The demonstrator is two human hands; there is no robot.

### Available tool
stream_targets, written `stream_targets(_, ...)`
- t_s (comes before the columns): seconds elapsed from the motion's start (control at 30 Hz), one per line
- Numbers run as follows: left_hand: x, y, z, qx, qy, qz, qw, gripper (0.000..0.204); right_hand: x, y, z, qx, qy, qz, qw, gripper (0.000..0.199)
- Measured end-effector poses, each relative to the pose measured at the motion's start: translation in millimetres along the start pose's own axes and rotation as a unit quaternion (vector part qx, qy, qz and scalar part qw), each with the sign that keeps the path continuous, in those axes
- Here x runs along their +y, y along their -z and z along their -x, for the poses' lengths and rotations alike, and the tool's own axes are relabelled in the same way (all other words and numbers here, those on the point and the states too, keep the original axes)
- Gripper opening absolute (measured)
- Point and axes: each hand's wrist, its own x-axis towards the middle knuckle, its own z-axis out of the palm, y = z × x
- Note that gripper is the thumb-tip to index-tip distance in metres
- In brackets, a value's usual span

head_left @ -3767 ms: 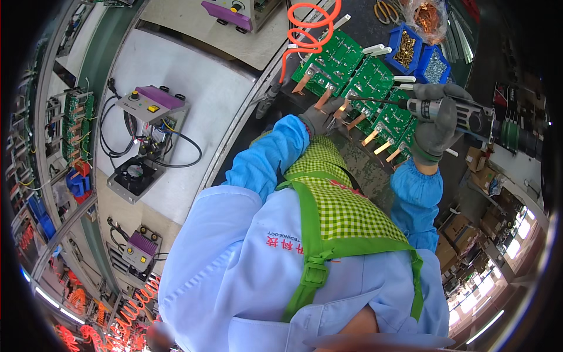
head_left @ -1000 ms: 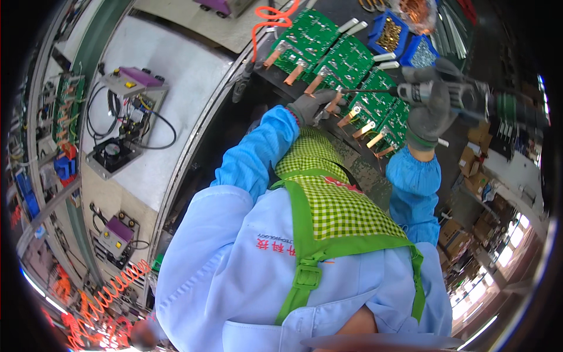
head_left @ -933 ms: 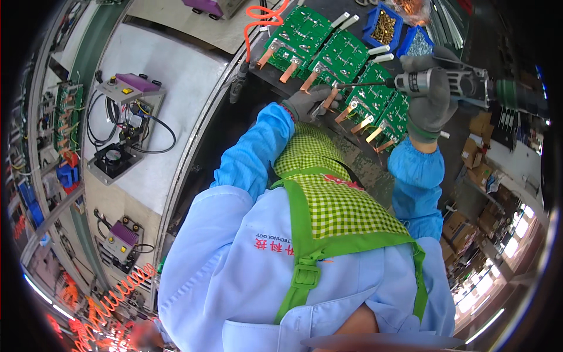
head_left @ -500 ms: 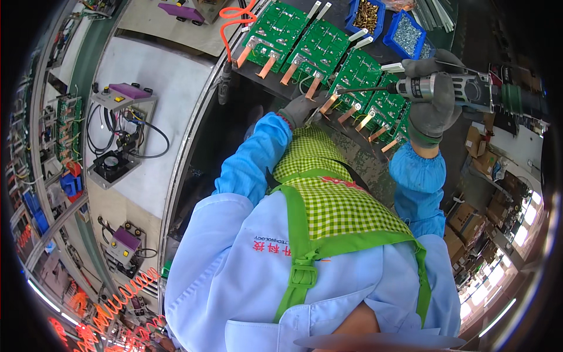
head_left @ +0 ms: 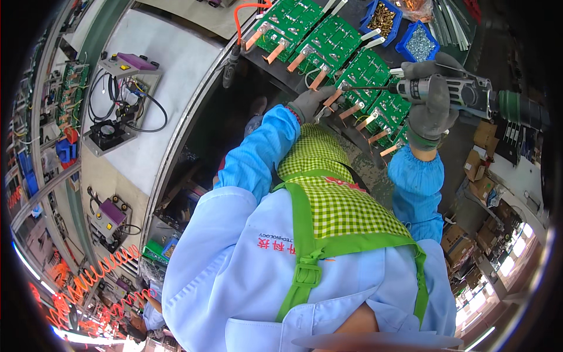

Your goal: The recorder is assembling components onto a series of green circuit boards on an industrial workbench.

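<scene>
My right hand point(head_left: 431, 114), in a dark grey glove, is closed round a power screwdriver point(head_left: 472, 94) lying nearly level. Its long thin bit point(head_left: 372, 88) points left to the screw end of a copper strip point(head_left: 333, 97) on a green circuit board point(head_left: 365, 70). My left hand point(head_left: 311, 104), also gloved, is closed beside that strip at the board's near edge. A small silvery metal piece point(head_left: 321, 115) shows by its fingers; what exactly they grip is partly hidden. Several such boards stand in a slanting row, copper strips jutting toward me.
Beyond the boards are a blue bin of brass-coloured parts point(head_left: 381, 19) and a blue bin of silvery screws point(head_left: 419, 42). An orange coiled hose point(head_left: 237, 20) holds a hanging tool point(head_left: 230, 69) at left. A purple-topped fixture point(head_left: 126, 64) stands on the left bench.
The view has shifted slightly, so the bench and boards sit a little further right. Both hands keep their places at the strip and on the power screwdriver, its bit still at the same board.
</scene>
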Motion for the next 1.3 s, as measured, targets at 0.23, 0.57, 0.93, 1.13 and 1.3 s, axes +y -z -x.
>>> stream_targets(0.23,-7.6,-3.8,0.0,0.001,-0.025,0.006,1.000,0.040,-6.0,0.1,2.5,0.014,-0.020,0.034,0.999,0.047)
stream_targets(0.57,0.1,-14.1,5.7,0.024,-0.053,0.010,0.998,0.038,-4.6,-5.8,2.8,0.013,-0.027,0.044,0.999,0.044)
stream_targets(0.93,-6.4,-0.5,2.2,0.017,-0.064,-0.019,0.998,0.035,0.4,-10.2,-1.2,-0.015,-0.020,0.029,0.999,0.042)
stream_targets(1.13,0.0,-4.8,1.4,0.008,-0.025,-0.022,0.999,0.033,-1.5,-9.4,0.1,-0.025,-0.017,0.005,1.000,0.040)
stream_targets(1.3,0.2,-4.4,-0.1,-0.003,-0.040,0.000,0.999,0.035,-1.1,-6.1,-3.4,-0.034,-0.008,0.046,0.998,0.041)
